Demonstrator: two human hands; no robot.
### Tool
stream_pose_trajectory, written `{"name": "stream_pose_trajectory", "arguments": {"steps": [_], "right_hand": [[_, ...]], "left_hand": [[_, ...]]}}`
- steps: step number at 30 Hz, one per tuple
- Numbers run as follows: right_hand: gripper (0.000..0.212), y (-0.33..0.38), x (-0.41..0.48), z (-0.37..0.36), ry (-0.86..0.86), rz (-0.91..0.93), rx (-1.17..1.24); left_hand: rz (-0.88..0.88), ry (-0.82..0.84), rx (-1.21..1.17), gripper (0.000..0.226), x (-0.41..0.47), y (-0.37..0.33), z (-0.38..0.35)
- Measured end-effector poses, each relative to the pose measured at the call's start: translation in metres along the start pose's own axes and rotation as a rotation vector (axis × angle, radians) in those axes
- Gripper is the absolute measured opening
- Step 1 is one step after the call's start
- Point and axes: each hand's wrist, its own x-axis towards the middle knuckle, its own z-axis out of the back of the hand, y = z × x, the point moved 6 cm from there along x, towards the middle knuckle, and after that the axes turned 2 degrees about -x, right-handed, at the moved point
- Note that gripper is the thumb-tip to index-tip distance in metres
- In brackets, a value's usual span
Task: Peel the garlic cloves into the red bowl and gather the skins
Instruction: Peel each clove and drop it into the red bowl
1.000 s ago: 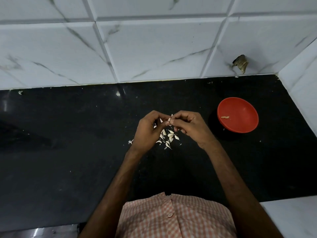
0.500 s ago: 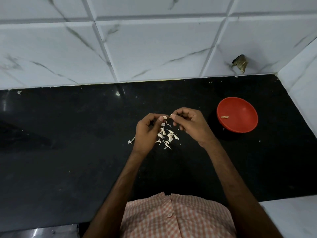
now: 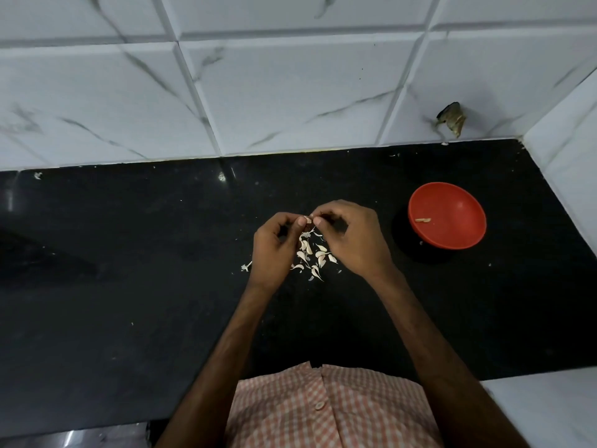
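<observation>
Both hands are hovering over the black table (image 3: 129, 286), fingertips meeting above a small scatter of garlic pieces (image 3: 311, 253). The left hand (image 3: 274, 245) is curling its thumb and forefinger together, and the right hand (image 3: 350, 236) is doing the same from the other side; both grips are pinching one small pale garlic clove (image 3: 307, 218) between them, though it is too small to tell how much skin is on it.

Taking the red bowl (image 3: 447, 239) as the landmark: the hands are working well to its left, apart from it. The scattered cloves and skins are lying on the table directly below the pinched clove, also left of the bowl, and cloves cannot be told from skins at this size. One stray pale scrap (image 3: 246, 267) is lying further left again, just beyond the left hand. Inside the bowl, one peeled clove (image 3: 423, 219) is resting near its left wall. Behind the bowl, a brownish object (image 3: 451, 117) is sitting on the white tiled wall (image 3: 290, 92).

A checked shirt (image 3: 323, 412) is showing at the bottom edge.
</observation>
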Motion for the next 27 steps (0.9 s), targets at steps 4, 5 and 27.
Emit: {"name": "stream_pose_trajectory", "arguments": {"steps": [4,5,27], "right_hand": [[0.007,0.003,0.001,-0.008,0.007,0.068,-0.127],[0.008,0.003,0.002,-0.01,0.014,0.087,-0.159],[0.027,0.01,-0.005,-0.015,0.085,0.303,-0.277]], "left_hand": [[0.029,-0.04,0.022,0.014,-0.002,0.0,0.0],[0.041,-0.045,0.014,0.015,-0.003,-0.001,-0.001],[0.506,0.024,-0.331,0.03,-0.009,-0.008,-0.005]]}}
